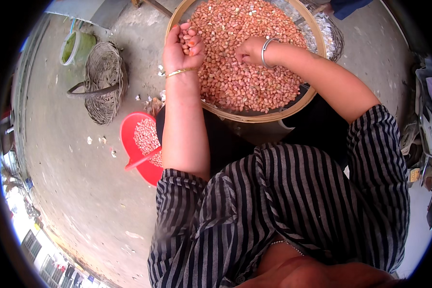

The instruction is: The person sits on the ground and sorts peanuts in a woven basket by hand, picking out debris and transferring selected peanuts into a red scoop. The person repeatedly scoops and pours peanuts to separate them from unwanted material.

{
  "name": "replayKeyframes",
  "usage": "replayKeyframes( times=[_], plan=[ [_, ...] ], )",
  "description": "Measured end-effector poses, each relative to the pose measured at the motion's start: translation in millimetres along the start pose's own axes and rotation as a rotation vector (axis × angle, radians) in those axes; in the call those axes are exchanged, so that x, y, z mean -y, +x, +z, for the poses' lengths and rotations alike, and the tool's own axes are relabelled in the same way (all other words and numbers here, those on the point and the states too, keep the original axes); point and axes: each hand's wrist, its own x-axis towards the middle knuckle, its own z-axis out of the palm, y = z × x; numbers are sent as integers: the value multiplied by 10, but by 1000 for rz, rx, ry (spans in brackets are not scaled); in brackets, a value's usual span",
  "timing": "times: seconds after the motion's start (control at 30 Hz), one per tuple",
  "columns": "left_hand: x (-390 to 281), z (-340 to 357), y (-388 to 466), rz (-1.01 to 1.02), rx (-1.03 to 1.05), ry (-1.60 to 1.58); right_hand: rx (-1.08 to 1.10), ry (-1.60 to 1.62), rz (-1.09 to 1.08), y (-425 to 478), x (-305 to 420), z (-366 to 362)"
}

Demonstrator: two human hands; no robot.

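Observation:
A round wooden-rimmed sieve point(262, 118) is filled with shelled, reddish-skinned peanuts point(234, 82). Over its left rim my left hand point(176, 54) is turned palm up, its fingers curled around a small handful of peanuts point(187, 37). My right hand point(253, 51) reaches in from the right, fingers bent down and touching the peanuts near the middle. Its fingertips are partly hidden, so whether a peanut is pinched there is unclear. Dark mesh shows at the sieve's lower right edge.
Left of my legs sits a red plastic basket point(127, 135) holding paler peanuts point(145, 135). A woven wicker basket point(104, 68) lies beyond it, near a green bucket point(86, 41). Pale shells point(327, 32) fill a basket behind the sieve. Another person's sleeve point(349, 8) appears top right.

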Motion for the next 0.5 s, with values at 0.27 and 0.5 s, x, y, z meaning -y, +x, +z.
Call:
replayKeyframes(
  times=[0.27, 0.5],
  plan=[
    [-21, 19, -19, -2, -8, -9, -162, -214, -144, 10, -17, 258],
    [-21, 36, -39, 26, -43, -5, -177, 318, -16, 142, -158, 70]
  ],
)
